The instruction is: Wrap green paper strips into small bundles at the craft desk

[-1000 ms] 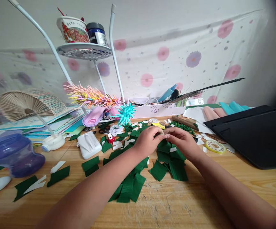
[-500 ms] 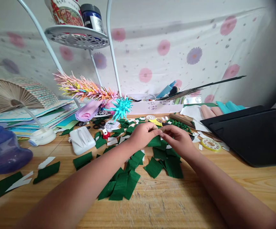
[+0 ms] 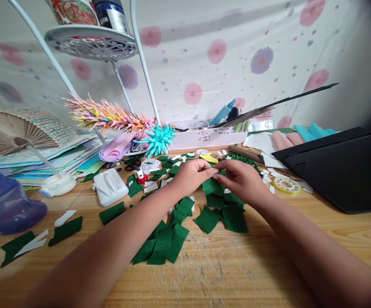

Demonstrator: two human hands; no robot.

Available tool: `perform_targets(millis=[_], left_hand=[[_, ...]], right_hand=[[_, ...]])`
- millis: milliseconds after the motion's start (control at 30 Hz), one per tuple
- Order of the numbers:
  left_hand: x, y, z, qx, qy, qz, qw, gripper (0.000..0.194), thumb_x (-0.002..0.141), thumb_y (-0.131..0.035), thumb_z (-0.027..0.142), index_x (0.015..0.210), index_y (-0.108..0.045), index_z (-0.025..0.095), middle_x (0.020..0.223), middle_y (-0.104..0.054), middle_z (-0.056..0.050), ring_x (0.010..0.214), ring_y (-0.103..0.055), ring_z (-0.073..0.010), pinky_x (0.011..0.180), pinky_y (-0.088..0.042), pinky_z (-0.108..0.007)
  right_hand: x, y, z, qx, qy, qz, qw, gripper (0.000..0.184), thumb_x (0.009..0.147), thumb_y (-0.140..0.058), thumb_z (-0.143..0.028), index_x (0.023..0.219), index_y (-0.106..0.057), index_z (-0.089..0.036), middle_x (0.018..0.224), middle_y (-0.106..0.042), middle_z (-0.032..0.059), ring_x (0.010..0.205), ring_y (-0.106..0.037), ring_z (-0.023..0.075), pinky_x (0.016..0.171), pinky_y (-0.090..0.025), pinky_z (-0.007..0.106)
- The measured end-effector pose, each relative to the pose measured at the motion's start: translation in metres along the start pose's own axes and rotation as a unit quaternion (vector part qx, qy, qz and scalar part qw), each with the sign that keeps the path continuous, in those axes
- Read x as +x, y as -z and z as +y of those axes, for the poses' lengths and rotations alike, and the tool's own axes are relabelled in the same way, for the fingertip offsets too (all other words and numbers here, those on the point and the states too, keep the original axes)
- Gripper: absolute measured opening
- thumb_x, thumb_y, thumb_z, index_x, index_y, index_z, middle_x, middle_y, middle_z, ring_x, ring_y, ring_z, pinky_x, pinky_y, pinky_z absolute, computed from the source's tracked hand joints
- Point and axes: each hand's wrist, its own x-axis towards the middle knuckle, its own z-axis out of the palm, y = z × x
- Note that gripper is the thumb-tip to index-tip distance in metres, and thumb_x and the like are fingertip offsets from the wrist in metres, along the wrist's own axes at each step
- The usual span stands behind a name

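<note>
Above the middle of the littered table, my left hand (image 3: 192, 176) and my right hand (image 3: 240, 179) meet at their fingertips. Both are closed in a pinch, and whatever lies between the fingers is hidden or too small to name. Just below them is a piece of dark green crepe paper (image 3: 212, 187). More green paper pieces (image 3: 164, 248) lie in a loose pile closer to me, overlapping one another. Behind my fingers a yellow scrap (image 3: 209, 158) shows, and a heap of small twisted green bits (image 3: 243, 160) sits beyond my right hand.
A white box (image 3: 110, 187), a red-and-white small figure (image 3: 142, 176) and a fan (image 3: 15, 132) are on the left. To the right are a yellow tape roll (image 3: 287, 185) and a black case (image 3: 339, 171). A turquoise spiky pompom (image 3: 159, 140) hangs at the back, beside the metal rack (image 3: 92, 42).
The camera view has shifted slightly. My hands stay together at the fingertips in nearly the same place, and the paper pieces on the table look unchanged.
</note>
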Motion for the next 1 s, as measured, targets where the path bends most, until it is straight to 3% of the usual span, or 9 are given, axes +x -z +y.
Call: perform_targets(millis=[133,267,467,600,700,867,933,1000], left_hand=[[0.002,0.012,0.009,-0.010,-0.001,-0.067,0.998,0.018,0.073,-0.049,0.029,0.069,-0.057,0.013,0.062,-0.051,0.002,0.057,-0.046,-0.0085,0.054,-0.036,-0.020],[-0.002,0.024,0.020,0.002,0.022,-0.076,0.997,0.016,0.073,-0.049,0.028,0.070,-0.055,0.013,0.060,-0.053,0.002,0.056,-0.048,-0.0084,0.056,-0.038,-0.021],[-0.012,0.017,0.024,0.002,0.030,-0.090,0.996,0.018,0.072,-0.050,0.030,0.081,-0.055,0.015,0.075,-0.056,-0.001,0.068,-0.052,-0.0111,0.060,-0.039,-0.021],[-0.029,0.024,0.032,0.076,0.025,-0.056,0.995,0.016,0.072,-0.050,0.030,0.070,-0.056,0.015,0.065,-0.053,0.001,0.060,-0.049,-0.0105,0.054,-0.038,-0.021],[-0.046,0.039,0.036,0.076,0.027,-0.015,0.997,0.012,0.072,-0.051,0.027,0.070,-0.055,0.016,0.068,-0.054,0.000,0.063,-0.050,-0.0112,0.055,-0.039,-0.022],[-0.060,0.056,0.013,0.091,0.040,0.105,0.990,0.011,0.073,-0.048,0.028,0.073,-0.050,0.017,0.064,-0.049,0.003,0.058,-0.047,-0.0096,0.052,-0.038,-0.020],[-0.060,0.055,-0.002,0.141,0.053,0.122,0.981,0.011,0.074,-0.045,0.028,0.076,-0.049,0.018,0.066,-0.050,0.002,0.061,-0.049,-0.0106,0.055,-0.039,-0.022],[-0.059,0.052,-0.011,0.209,0.053,0.116,0.970,0.010,0.074,-0.045,0.027,0.078,-0.049,0.018,0.073,-0.054,0.001,0.070,-0.051,-0.0132,0.062,-0.040,-0.024]], right_hand=[[0.001,0.008,0.009,0.035,0.009,0.000,0.999,0.008,0.073,-0.053,-0.026,0.068,-0.054,-0.019,0.063,-0.055,0.0001,0.059,-0.048,0.0131,0.054,-0.034,0.023],[0.001,0.012,0.010,0.070,0.003,0.013,0.997,0.010,0.075,-0.050,-0.025,0.069,-0.052,-0.018,0.063,-0.053,0.0001,0.058,-0.047,0.0129,0.054,-0.034,0.023],[0.001,0.008,-0.001,0.082,0.031,-0.030,0.996,0.007,0.072,-0.052,-0.023,0.066,-0.051,-0.019,0.062,-0.053,-0.0003,0.059,-0.047,0.0131,0.054,-0.033,0.023],[-0.003,0.006,-0.010,0.204,-0.020,-0.072,0.976,0.024,0.078,-0.042,-0.033,0.060,-0.048,-0.018,0.057,-0.046,-0.0011,0.054,-0.043,0.0115,0.050,-0.033,0.022],[-0.003,0.005,-0.011,0.285,-0.053,-0.065,0.955,0.034,0.081,-0.036,-0.038,0.056,-0.046,-0.018,0.054,-0.044,-0.0012,0.052,-0.041,0.0110,0.049,-0.033,0.022],[0.006,0.009,0.021,0.180,-0.062,-0.069,0.979,0.018,0.072,-0.050,-0.034,0.066,-0.053,-0.018,0.066,-0.052,0.0009,0.061,-0.047,0.0136,0.053,-0.035,0.024],[0.009,0.015,0.041,0.151,-0.115,-0.066,0.979,0.016,0.070,-0.051,-0.035,0.069,-0.054,-0.019,0.064,-0.053,0.0005,0.056,-0.047,0.0132,0.049,-0.034,0.023],[0.008,0.019,0.054,0.106,-0.151,-0.120,0.975,0.016,0.069,-0.050,-0.034,0.066,-0.054,-0.019,0.056,-0.051,-0.0009,0.050,-0.045,0.0124,0.045,-0.032,0.023]])
